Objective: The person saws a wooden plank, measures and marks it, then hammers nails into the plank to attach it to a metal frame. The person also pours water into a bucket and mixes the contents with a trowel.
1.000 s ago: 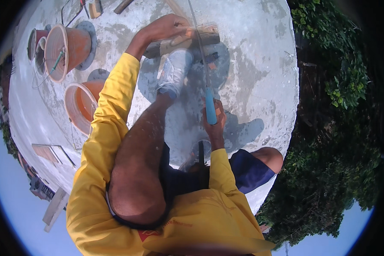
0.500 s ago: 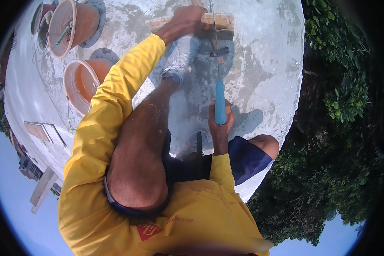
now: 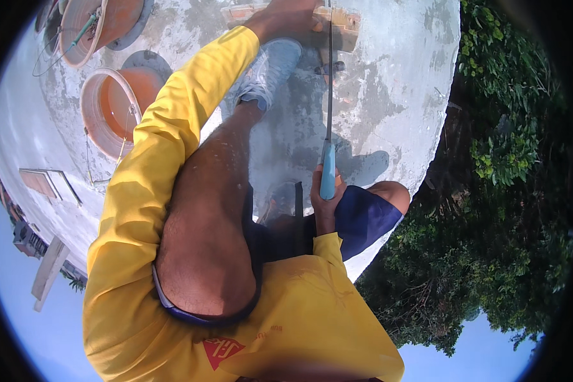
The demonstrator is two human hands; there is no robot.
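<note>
Saw: slim dark blade (image 3: 330, 89) and pale blue handle (image 3: 328, 173), pointing straight away from the body, which seems to keep the stroke in line with the forearm.
Right grip (image 3: 325, 198): wrapped round the handle, low and near the bent knee (image 3: 390, 196), apparently leaving the arm room to push and pull.
Wooden piece (image 3: 346, 32): on the concrete floor (image 3: 395, 83) at the upper edge of view, lying crosswise to the blade, probably so the edge meets it squarely.
Left grip (image 3: 293, 18): closed over the wooden piece just left of the blade, likely to steady it; part is cut off by the frame.
Blade contact: the blade crosses the wood in view; cut depth cannot be told.
Shoe (image 3: 275, 67): planted just beside the wood, perhaps as a brace; whether the toe touches is unclear.
Dark scraps (image 3: 330, 68): on the floor by the blade, nearer the body than the wood.
Buckets: one orange (image 3: 140, 86), another (image 3: 118, 22) beyond it, both left of the outstretched sleeve (image 3: 197, 95), outside the saw's line.
</note>
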